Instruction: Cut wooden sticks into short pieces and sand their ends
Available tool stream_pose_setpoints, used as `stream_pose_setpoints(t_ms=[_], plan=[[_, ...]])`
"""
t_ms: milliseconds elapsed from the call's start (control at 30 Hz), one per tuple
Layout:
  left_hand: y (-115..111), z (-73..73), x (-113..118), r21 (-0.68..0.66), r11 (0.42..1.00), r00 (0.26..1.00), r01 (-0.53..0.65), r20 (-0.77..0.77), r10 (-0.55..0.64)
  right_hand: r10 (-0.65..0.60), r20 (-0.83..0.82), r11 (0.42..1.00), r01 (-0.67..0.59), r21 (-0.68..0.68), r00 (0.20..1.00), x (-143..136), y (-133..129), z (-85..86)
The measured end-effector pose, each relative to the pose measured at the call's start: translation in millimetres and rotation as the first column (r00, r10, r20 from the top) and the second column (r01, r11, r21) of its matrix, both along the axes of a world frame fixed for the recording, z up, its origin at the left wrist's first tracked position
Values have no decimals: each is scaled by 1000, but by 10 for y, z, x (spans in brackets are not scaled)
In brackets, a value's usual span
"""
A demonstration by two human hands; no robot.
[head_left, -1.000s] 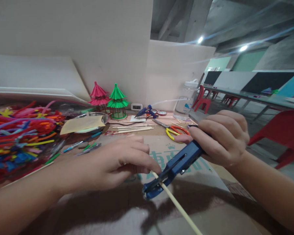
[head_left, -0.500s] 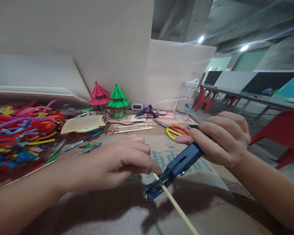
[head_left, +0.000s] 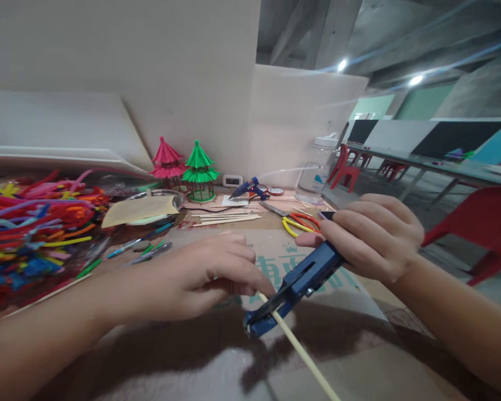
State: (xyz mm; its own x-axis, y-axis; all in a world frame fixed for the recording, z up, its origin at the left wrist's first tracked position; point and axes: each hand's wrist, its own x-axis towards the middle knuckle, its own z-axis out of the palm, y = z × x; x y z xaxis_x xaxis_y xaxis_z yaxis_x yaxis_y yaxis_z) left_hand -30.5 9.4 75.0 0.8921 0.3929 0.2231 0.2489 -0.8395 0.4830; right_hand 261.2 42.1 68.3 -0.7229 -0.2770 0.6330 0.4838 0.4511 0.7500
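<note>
Right hand (head_left: 376, 236) closed round the handles of the blue cutter (head_left: 304, 278). Left hand (head_left: 217, 273) curled, pinching the far end of the pale stick (head_left: 304, 356) just beside the blade. Stick sits between the cutter's jaws, long end toward the wearer, over printed cardboard (head_left: 183, 356). Scissors (head_left: 294, 220) lie beyond.

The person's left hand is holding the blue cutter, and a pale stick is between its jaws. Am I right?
Not quite: the head view shows the blue cutter in the right hand. A pale stick is indeed between its jaws.
</note>
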Motion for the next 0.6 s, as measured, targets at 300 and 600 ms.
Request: stream_pose_setpoints(t_ms=[300, 600], plan=[[-13, 17, 32, -26, 1000, 1000, -3, 17, 4, 1, -31, 989, -6, -148, 1000, -20, 28, -61], [11, -128, 66, -299, 910, 938, -287, 108, 331, -166, -98, 706, 49, -706, 981, -201, 211, -449]])
